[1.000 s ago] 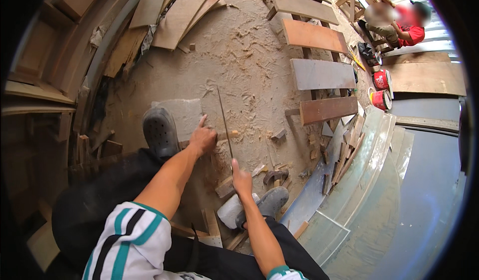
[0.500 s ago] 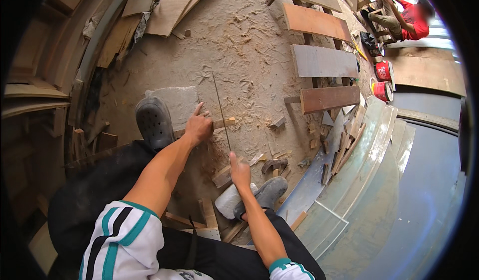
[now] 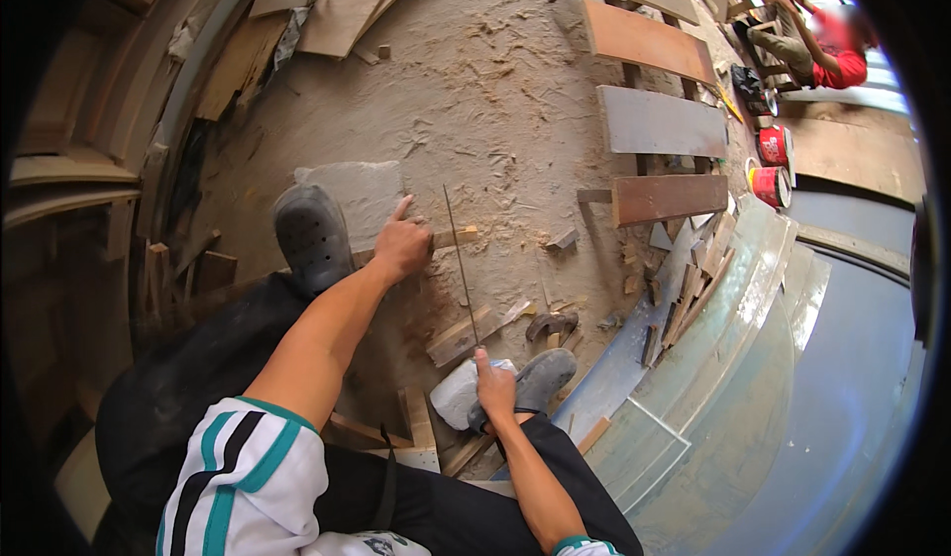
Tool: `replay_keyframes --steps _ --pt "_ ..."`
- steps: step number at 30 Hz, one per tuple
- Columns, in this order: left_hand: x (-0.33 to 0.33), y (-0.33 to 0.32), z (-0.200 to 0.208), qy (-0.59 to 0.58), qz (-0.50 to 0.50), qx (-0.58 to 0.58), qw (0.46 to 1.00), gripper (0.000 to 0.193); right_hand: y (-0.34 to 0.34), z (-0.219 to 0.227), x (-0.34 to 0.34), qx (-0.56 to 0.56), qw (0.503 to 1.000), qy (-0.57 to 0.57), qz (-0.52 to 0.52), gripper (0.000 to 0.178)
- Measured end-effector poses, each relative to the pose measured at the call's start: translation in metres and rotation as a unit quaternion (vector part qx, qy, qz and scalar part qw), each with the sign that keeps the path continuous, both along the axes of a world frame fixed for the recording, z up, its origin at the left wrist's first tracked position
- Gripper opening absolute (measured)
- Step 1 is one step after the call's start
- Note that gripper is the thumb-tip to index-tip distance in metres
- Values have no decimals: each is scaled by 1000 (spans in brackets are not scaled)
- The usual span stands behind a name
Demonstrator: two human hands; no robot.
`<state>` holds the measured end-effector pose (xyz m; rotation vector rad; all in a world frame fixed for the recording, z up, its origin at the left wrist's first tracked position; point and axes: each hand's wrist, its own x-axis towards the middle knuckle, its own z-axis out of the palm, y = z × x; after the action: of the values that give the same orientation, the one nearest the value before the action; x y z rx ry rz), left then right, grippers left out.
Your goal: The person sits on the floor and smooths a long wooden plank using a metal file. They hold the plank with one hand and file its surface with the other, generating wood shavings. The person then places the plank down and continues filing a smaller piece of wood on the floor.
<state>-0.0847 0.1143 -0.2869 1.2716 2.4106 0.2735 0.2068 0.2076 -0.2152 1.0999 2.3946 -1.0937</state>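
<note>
My left hand (image 3: 402,245) presses a narrow wood strip (image 3: 456,237) down, its index finger stretched out and the other fingers curled round the strip. The strip's end sticks out to the right of the hand. A thin handsaw (image 3: 461,264), seen nearly edge-on, crosses that protruding end. My right hand (image 3: 496,386) is closed round the saw's near end, thumb along the top; the handle is hidden in the fist. Beside my left hand lies a pale slab (image 3: 371,185), with my left grey clog (image 3: 312,234) against it.
Wood offcuts (image 3: 461,336) and a white bundle (image 3: 458,394) lie near my right clog (image 3: 545,378). Painted boards (image 3: 662,120) rest on a frame at the right, beyond glass-like sheets (image 3: 693,398). Red cans (image 3: 771,187) stand near a person in red (image 3: 837,56). Plywood sheets (image 3: 332,6) lie at far left.
My right hand has pulled the saw back toward me, so less blade reaches past the strip. The left hand stays on the strip. The view has shifted slightly.
</note>
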Motion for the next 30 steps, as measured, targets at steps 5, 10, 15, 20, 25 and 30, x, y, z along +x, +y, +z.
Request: replay_keyframes --steps 5,10,15,20,25,30 --pt "1 7 1 -13 -5 11 1000 17 25 -2 -94 -43 996 -62 -56 68" --pt "-3 -3 -10 17 -4 32 999 18 -3 4 -11 -24 998 40 -39 75" --pt "-1 5 4 11 -25 58 998 18 22 0 -69 -49 996 -23 -76 78" --pt "-2 0 -8 2 -1 52 999 20 3 1 -58 -38 992 34 -114 78" --pt "0 3 -1 -3 -20 37 999 21 14 11 -33 -76 992 3 -102 77" --pt "-3 7 -2 21 -18 51 998 22 18 0 -83 -82 988 17 -129 78"
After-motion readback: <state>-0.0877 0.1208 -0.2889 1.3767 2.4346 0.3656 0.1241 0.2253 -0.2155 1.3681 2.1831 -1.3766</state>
